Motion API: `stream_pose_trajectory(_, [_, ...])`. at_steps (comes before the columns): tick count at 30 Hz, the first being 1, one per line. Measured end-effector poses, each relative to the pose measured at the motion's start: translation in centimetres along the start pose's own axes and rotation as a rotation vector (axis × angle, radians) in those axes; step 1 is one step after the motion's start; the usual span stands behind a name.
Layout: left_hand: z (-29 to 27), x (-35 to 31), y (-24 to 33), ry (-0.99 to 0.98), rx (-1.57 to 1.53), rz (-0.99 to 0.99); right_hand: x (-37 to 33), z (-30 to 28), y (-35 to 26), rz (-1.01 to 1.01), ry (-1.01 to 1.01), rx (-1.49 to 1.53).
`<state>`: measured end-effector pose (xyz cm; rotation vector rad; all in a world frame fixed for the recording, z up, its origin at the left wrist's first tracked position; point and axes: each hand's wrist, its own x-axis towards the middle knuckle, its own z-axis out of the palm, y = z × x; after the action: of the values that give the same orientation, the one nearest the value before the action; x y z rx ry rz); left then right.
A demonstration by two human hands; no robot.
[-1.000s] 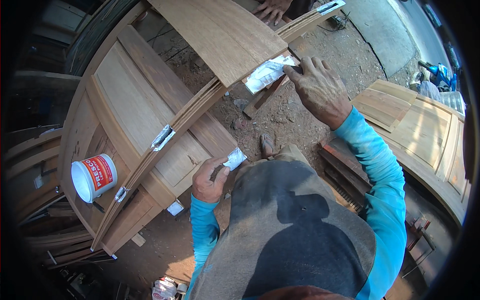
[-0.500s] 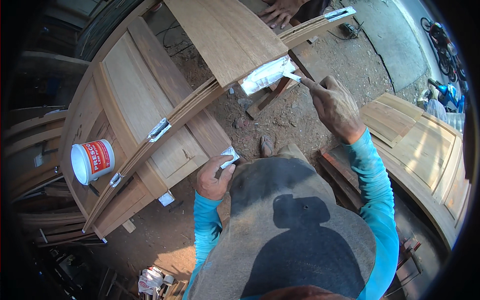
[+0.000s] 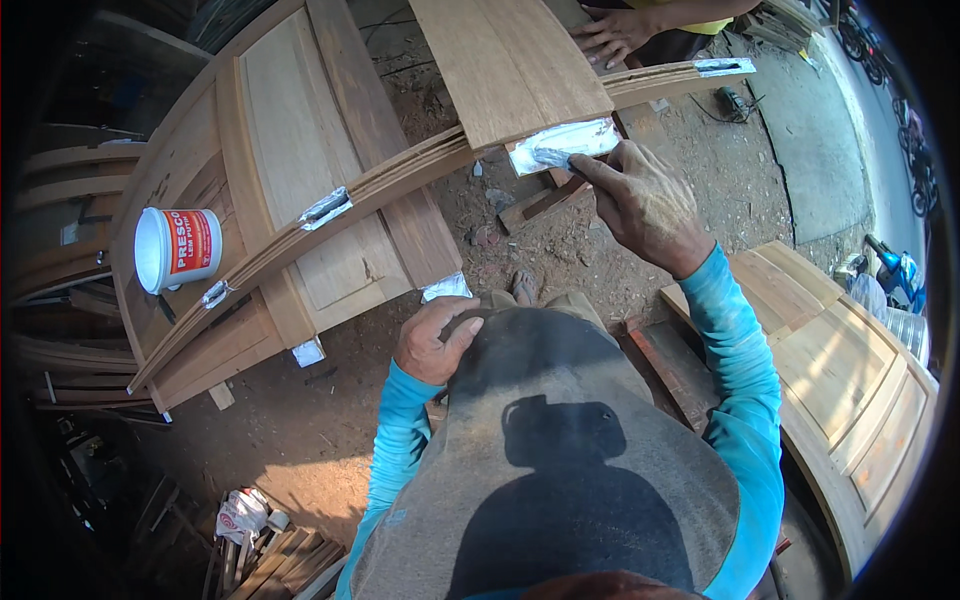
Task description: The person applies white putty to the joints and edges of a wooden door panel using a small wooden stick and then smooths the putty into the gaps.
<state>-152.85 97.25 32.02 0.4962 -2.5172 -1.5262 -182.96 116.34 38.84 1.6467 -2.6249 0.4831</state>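
My right hand [image 3: 645,200] reaches forward, its fingers pinched on a small grey scraper [image 3: 553,157]. The blade lies on a patch of white filler [image 3: 570,140] at the near end of a wide wooden plank [image 3: 505,60]. My left hand [image 3: 432,340] rests with bent fingers on the grey cloth over my knee, holding nothing that I can see. It sits just below a white-smeared corner [image 3: 446,288] of a panelled wooden door [image 3: 290,150]. Long curved wood strips [image 3: 390,185] with white filler spots cross over the door.
A white tub with a red label [image 3: 176,248] stands on the door at left. Another person's hand [image 3: 612,30] rests on the plank's far side. A second panelled door [image 3: 850,370] lies at right. Wood scraps and my sandalled foot [image 3: 524,288] are on the dirt ground.
My right hand has come down and left, bringing the scraper onto the white patch. My left hand has settled lower on my knee.
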Motion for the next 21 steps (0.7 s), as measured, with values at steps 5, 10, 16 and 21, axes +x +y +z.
stream_pose_trajectory(5, [-0.7, -1.5, -0.8, 0.077, -0.028, -0.047, 0.8, 0.0, 1.9, -0.039, 0.005, -0.200])
stream_pose_trajectory(10, [-1.4, -2.4, -1.3, 0.152, -0.017, -0.023, 1.2, -1.9, -0.8, -0.086, -0.105, 0.093])
stream_pose_trajectory(16, [-0.7, -3.2, -1.8, 0.160, 0.018, -0.058, 3.0, -1.7, 1.4, -0.197, -0.220, -0.012])
stream_pose_trajectory(21, [2.1, -1.9, -0.2, 0.305, 0.008, -0.143, 6.6, -1.7, 3.9, -0.373, -0.265, -0.066])
